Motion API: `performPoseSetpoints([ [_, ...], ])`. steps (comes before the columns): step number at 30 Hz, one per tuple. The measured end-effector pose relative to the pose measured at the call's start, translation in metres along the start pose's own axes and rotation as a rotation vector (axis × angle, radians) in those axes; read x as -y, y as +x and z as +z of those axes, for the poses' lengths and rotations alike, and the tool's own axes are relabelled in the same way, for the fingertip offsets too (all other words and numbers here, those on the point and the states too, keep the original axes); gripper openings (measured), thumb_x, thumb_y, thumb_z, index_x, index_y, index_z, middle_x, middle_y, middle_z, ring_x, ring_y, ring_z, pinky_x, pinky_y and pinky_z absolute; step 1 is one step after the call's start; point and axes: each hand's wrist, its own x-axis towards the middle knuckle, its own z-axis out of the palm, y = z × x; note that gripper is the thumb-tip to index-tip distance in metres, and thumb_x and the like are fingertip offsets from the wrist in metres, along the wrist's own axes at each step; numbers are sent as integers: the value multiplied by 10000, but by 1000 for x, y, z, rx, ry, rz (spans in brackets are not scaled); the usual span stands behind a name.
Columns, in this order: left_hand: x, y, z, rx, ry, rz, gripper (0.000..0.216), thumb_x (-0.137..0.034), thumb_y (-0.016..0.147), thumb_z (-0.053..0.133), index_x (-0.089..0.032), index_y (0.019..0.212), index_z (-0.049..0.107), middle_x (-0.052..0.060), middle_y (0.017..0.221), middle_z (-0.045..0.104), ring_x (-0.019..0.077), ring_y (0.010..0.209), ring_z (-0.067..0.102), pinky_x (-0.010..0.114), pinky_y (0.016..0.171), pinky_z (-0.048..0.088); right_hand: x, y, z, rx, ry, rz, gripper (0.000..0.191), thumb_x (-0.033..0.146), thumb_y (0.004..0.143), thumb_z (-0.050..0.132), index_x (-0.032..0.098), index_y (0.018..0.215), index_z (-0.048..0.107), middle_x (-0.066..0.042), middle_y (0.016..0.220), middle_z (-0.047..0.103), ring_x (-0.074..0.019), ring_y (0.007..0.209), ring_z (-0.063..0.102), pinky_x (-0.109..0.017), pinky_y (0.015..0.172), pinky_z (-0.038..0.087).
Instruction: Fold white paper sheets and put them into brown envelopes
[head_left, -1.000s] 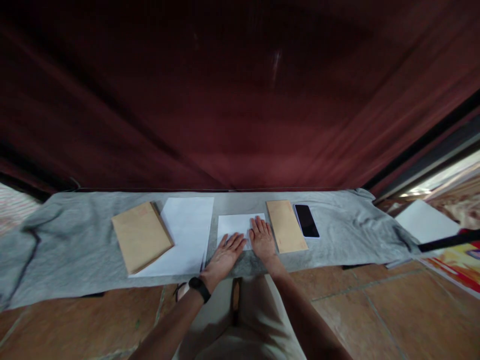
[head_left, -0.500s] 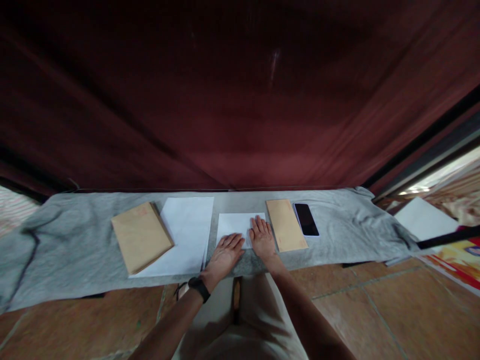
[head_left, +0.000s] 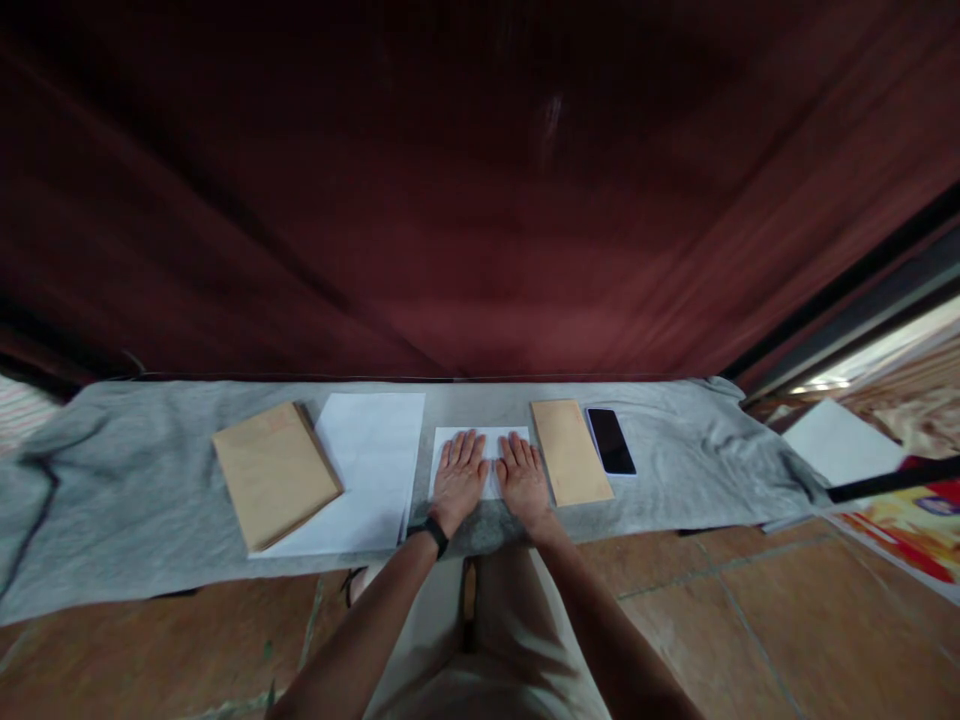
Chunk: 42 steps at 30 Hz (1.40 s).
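**Both hands flat on a small white sheet**

The small white sheet (head_left: 492,445) lay just below the centre of the frame, a plain, unmarked rectangle with its long side running left to right. The left hand (head_left: 459,475) and the right hand (head_left: 521,475) rested on it side by side, palms down. Their fingers were stretched out and slightly spread, pressing on the paper and gripping nothing. They hid most of the sheet, leaving its top edge, its left margin and a strip between the hands visible. A black wristband (head_left: 435,533) circled the left wrist.

The sheet sat on a grey cloth (head_left: 150,480), which ran as a wrinkled band across the lower middle of the frame. A dark red curtain (head_left: 480,200) filled the whole upper half. Reddish-brown floor tiles (head_left: 750,620) took up the bottom.

There were two brown envelopes. A broad one (head_left: 274,472) lay left of centre and may have been a small stack. A narrow one (head_left: 570,450) lay just right of the hands. One black phone (head_left: 610,440) lay just right of the narrow envelope. There were three white sheets in all. Besides the small one, a large sheet (head_left: 375,450) lay partly under the broad envelope, and another (head_left: 840,440) lay off the cloth at the right edge.
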Motion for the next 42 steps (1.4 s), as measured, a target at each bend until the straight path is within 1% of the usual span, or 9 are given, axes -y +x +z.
performPoseSetpoints([
  [7, 2, -4, 0, 16, 12, -57, 543, -280, 1006, 324, -180, 1531, 423, 88, 1622, 373, 275, 1535, 250, 522, 1251, 203, 21, 15, 3, -10, 48, 59, 480, 255, 1033, 379, 120, 1475, 508, -159, 1535, 478, -289, 1430, 434, -503, 1193, 280],
  [12, 3, -3, -3, 96, 39, -50, 576, -151, 966, 309, -132, 1533, 407, 101, 1625, 365, 273, 1538, 238, 518, 1253, 207, 39, 24, 8, 45, 107, -87, 464, 258, 1065, 314, 160, 1472, 514, -95, 1527, 506, -221, 1443, 421, -445, 1213, 273],
  [16, 4, -4, -1, 51, 22, -48, 564, -200, 988, 310, -154, 1544, 394, 96, 1626, 362, 257, 1539, 239, 508, 1255, 203, 28, 17, 7, 27, 77, -79, 466, 312, 1074, 336, 178, 1491, 494, -102, 1552, 470, -244, 1458, 401, -467, 1204, 282],
  [20, 9, -4, 4, -15, 26, -129, 558, -283, 1012, 303, -156, 1548, 386, 111, 1609, 388, 256, 1536, 248, 508, 1246, 219, 11, 9, 4, 10, 12, -27, 492, 346, 1064, 389, 163, 1516, 457, -129, 1585, 410, -277, 1471, 376, -474, 1196, 288],
  [26, 11, -1, 2, -37, 90, -212, 582, -290, 1012, 305, -41, 1535, 368, 186, 1604, 369, 295, 1528, 261, 518, 1247, 203, 6, 4, 4, -25, -22, -22, 516, 344, 1058, 419, 148, 1535, 422, -155, 1600, 376, -294, 1475, 364, -482, 1194, 287],
  [28, 5, 2, 0, -9, 87, -160, 574, -273, 1012, 301, -29, 1527, 378, 187, 1607, 364, 285, 1526, 269, 489, 1254, 201, 6, 4, 4, -40, -18, -25, 516, 350, 1059, 420, 144, 1531, 428, -160, 1595, 384, -297, 1473, 367, -483, 1192, 291],
  [32, -5, 9, -2, 53, 30, 1, 542, -270, 1015, 305, -152, 1533, 412, 80, 1620, 377, 245, 1527, 274, 464, 1262, 205, 6, 4, 4, -53, -12, -25, 509, 352, 1056, 425, 144, 1520, 447, -159, 1586, 405, -297, 1469, 372, -481, 1191, 293],
  [39, -4, 10, 3, 8, 27, -14, 544, -281, 1015, 307, -138, 1528, 420, 73, 1616, 379, 252, 1534, 254, 483, 1261, 192, 7, 4, 2, -43, -24, -13, 502, 338, 1059, 420, 151, 1524, 442, -151, 1589, 402, -290, 1464, 379, -475, 1189, 292],
  [42, -3, 9, 5, -6, 28, -9, 546, -291, 1017, 312, -141, 1531, 416, 69, 1616, 378, 254, 1533, 256, 489, 1260, 195, 8, -7, 0, -46, -23, -24, 505, 322, 1060, 413, 153, 1535, 419, -147, 1588, 404, -283, 1466, 375, -481, 1186, 295],
])
